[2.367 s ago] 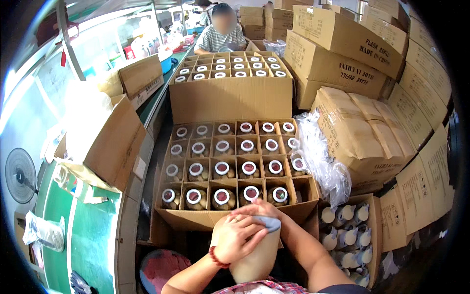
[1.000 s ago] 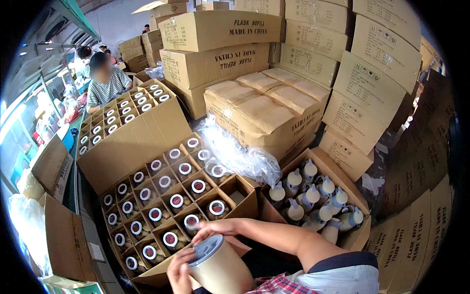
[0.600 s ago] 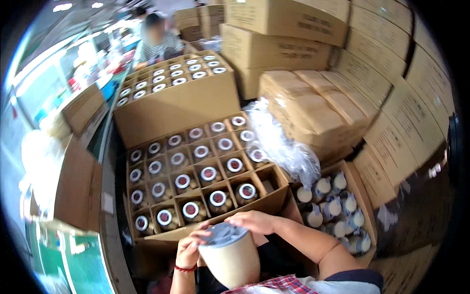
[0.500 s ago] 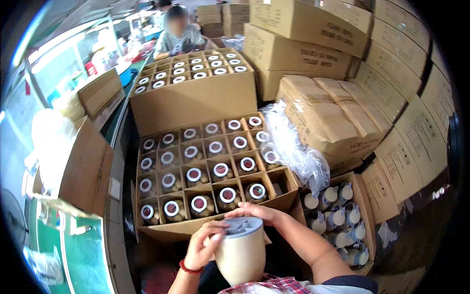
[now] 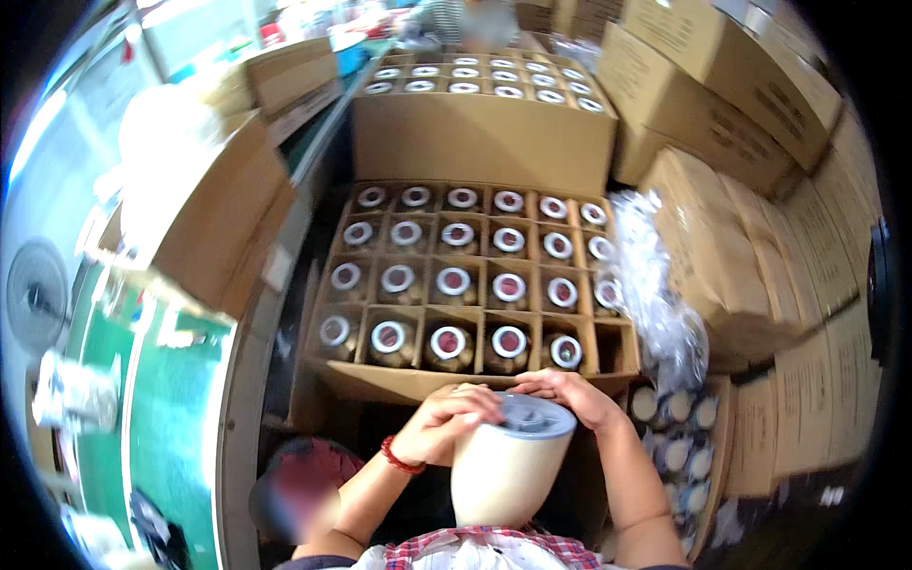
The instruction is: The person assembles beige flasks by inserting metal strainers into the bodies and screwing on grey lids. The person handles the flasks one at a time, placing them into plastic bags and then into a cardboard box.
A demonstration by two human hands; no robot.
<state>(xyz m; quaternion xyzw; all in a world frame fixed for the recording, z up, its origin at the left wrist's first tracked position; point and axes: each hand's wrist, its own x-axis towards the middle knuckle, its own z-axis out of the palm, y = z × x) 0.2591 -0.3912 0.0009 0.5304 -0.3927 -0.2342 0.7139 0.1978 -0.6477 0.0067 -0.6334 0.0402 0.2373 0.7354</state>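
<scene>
A cream-coloured flask (image 5: 508,470) with a pale blue-grey lid (image 5: 534,415) stands upright close to my body at the bottom centre. My left hand (image 5: 446,423), with a red bead bracelet on the wrist, grips the flask's upper left side, fingers on the lid's rim. My right hand (image 5: 570,388) curls over the far right edge of the lid. Just beyond both hands is an open cardboard box (image 5: 399,382) with a divider grid holding several flasks with silver rims.
A second open box of flasks (image 5: 480,133) stands behind the first. Sealed cartons (image 5: 722,95) are stacked at right, with crumpled clear plastic (image 5: 655,294) beside them. A box of loose flasks (image 5: 679,437) sits at lower right. An empty open carton (image 5: 214,218) and a green surface (image 5: 161,399) lie left.
The camera has swung back from the right to face the divider box. Both hands have stayed on the flask and its lid, which sits slightly further right in view.
</scene>
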